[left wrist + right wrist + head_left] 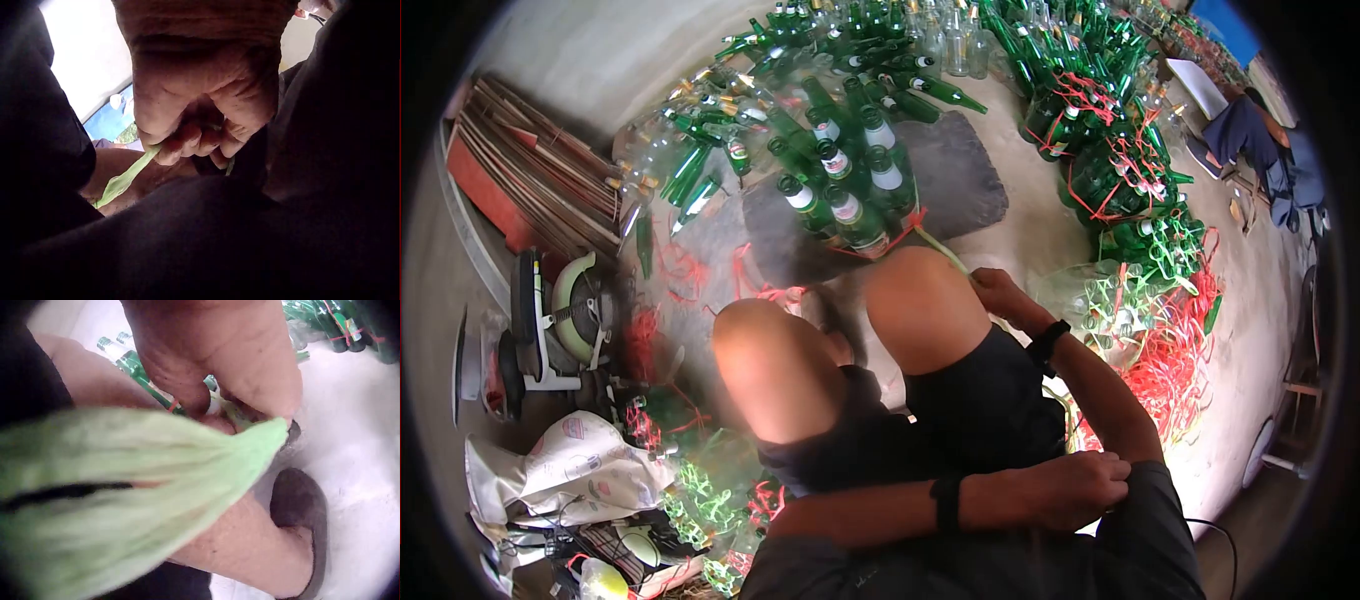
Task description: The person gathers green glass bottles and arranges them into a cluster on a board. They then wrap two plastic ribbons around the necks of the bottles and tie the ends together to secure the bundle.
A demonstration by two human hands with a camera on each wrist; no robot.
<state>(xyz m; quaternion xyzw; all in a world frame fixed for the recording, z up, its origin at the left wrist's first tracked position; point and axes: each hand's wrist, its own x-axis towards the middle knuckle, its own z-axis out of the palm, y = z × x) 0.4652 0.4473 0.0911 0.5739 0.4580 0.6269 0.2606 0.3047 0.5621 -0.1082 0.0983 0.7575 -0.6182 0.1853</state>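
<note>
In the head view, my right hand (1005,300) grips a pale green strap (943,250) that runs past the knee to a cluster of green bottles (837,165) standing upright on a dark slab (960,175). My left hand (1070,490) is curled near the right elbow, across the lap. The left wrist view shows the left hand (203,94) with fingers curled round a green strap (125,178). Close to the camera in the right wrist view, a wide, folded green strap (156,487) narrows towards the right hand (219,356), whose fingertips are partly hidden.
Many loose green bottles (775,60) lie and stand at the back. Tied bottle bundles (1100,175) line the right side, above a red strap heap (1165,385). Stacked boards (530,165) and a white sack (585,465) are at left. Another person (1265,150) sits far right.
</note>
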